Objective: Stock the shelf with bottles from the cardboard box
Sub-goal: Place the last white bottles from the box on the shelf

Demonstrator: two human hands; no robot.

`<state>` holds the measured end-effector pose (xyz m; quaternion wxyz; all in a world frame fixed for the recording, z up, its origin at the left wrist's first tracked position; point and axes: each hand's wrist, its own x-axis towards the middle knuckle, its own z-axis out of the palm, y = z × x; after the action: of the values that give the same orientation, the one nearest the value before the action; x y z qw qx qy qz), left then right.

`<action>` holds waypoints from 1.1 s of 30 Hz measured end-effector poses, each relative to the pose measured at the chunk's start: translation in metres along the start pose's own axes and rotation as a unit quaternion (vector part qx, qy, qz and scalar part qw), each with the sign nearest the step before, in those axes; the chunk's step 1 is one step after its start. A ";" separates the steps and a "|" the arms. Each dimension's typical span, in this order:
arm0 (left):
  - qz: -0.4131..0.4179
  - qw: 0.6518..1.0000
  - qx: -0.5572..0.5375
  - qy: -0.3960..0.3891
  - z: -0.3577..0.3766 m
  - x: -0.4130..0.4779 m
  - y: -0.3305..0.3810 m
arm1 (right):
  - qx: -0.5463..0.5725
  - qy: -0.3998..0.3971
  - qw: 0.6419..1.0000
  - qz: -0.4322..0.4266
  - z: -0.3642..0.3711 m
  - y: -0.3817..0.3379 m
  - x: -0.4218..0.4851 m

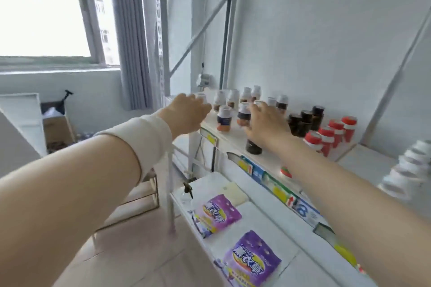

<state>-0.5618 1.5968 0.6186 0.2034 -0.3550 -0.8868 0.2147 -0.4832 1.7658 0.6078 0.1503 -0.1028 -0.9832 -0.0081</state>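
The white shelf (pixel 235 140) carries several white-capped bottles (pixel 224 119) in rows at its left end. My left hand (pixel 189 114) reaches over the shelf's left corner, fingers curled round a white-capped bottle (pixel 201 98) that stands at the end of the back row. My right hand (pixel 265 123) grips a dark bottle (pixel 254 147) whose base shows under the palm, right at the shelf's front edge; its top is hidden by my hand. The open cardboard box (pixel 58 123) stands on the floor far left, below the window.
Dark brown bottles (pixel 303 121) and red bottles (pixel 331 135) stand further right on the same shelf, then stacked white containers (pixel 410 165). Price labels (pixel 279 193) line the shelf edge. The lower shelf holds purple packs (pixel 217 214). Metal braces cross behind.
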 end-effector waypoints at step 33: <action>-0.306 0.794 -0.307 -0.425 0.651 0.004 -0.301 | 0.048 -0.434 0.872 -0.221 0.519 -0.454 0.390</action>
<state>-1.0621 1.2480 0.2404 -0.2587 0.0185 -0.9657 -0.0131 -1.0926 1.4239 0.2349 -0.2929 0.1312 -0.9457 0.0519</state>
